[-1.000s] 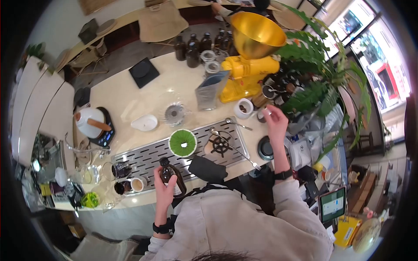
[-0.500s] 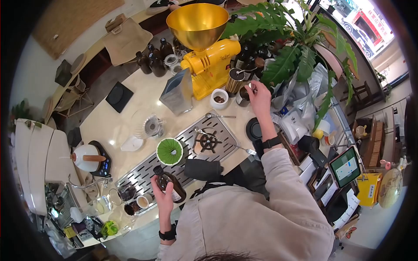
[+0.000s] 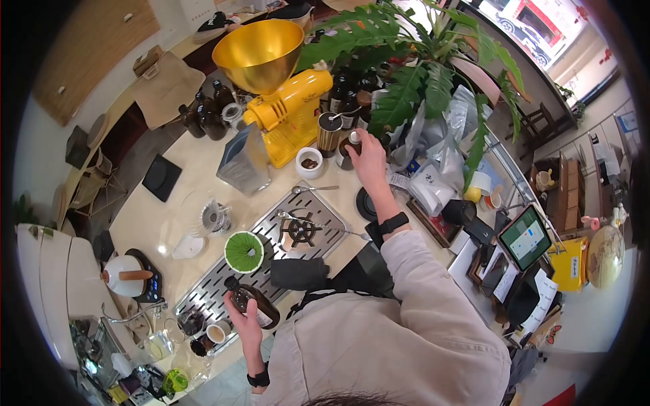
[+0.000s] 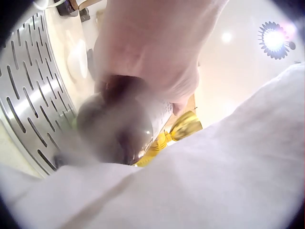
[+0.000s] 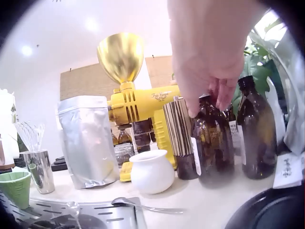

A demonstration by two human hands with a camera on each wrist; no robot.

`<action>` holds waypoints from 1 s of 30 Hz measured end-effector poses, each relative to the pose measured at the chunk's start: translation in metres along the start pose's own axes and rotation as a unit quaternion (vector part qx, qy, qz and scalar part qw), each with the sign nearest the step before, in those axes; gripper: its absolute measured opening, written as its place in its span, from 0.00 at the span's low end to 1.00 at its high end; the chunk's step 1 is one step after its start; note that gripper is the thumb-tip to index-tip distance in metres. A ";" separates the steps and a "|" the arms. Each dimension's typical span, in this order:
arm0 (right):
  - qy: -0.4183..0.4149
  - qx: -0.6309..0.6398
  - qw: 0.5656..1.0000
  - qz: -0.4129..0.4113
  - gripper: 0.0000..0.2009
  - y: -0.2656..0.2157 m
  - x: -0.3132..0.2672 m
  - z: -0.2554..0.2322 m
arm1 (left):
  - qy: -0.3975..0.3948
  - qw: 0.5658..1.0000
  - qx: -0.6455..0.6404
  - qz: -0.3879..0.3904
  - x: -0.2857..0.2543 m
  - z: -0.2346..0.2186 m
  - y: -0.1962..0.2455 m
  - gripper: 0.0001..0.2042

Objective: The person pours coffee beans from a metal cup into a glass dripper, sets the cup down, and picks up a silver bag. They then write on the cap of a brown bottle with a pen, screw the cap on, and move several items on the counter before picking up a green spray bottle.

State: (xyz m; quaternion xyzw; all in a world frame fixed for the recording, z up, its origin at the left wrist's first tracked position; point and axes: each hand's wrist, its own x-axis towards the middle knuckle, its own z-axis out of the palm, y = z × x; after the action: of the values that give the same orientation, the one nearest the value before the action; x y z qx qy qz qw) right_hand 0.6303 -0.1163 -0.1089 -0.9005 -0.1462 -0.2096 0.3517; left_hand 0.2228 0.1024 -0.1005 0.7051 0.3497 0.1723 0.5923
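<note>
the brown glass bottle in my left hand is dark amber with a pale label and narrow neck, tilted over the slotted steel drain tray. the cream counter carries a yellow grinder with a gold hopper, leafy plants behind. my left fingers wrap its body near my chest. my right hand pinches the top of a second bottle beside the grinder.
</note>
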 end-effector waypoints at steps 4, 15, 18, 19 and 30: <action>0.004 0.069 0.994 0.079 0.17 0.000 0.000 -0.001 | -0.014 1.000 -0.004 0.013 0.002 -0.002 -0.004 0.30; 0.056 0.079 0.993 0.060 0.20 0.008 -0.007 0.015 | -0.030 0.999 0.008 0.016 0.003 -0.002 0.004 0.30; 0.009 0.074 0.992 0.104 0.21 0.007 -0.006 0.010 | -0.017 0.999 0.015 0.033 0.001 0.000 -0.001 0.30; -0.008 0.069 0.990 0.121 0.21 0.005 -0.005 0.006 | -0.008 0.999 0.010 0.034 -0.001 0.003 -0.002 0.30; 0.026 0.118 0.989 0.089 0.15 0.010 -0.007 0.010 | -0.065 0.998 0.021 0.008 -0.007 0.033 0.004 0.36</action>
State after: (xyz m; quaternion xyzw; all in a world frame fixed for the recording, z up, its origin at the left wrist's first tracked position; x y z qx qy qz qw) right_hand 0.6310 -0.1168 -0.1248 -0.8566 -0.0797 -0.1817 0.4763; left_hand 0.2403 0.0739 -0.1034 0.7298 0.3079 0.1235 0.5977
